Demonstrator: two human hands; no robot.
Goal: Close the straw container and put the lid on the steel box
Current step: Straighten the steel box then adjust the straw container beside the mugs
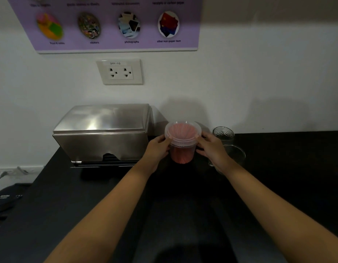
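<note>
A clear plastic straw container (182, 154) full of red straws stands upright on the black counter, just right of the steel box (103, 133). Its translucent round lid (182, 130) sits on top of it. My left hand (158, 149) grips the container's left side at the rim, and my right hand (212, 147) grips the right side. The steel box has its shiny lid (105, 118) lying on top, and a slot at its front bottom shows black sticks.
Two clear glasses (224, 133) stand right of the container, behind my right hand. The white wall with a socket (119, 72) and a purple poster rises behind. The counter's left edge drops off near a dark device (6, 200).
</note>
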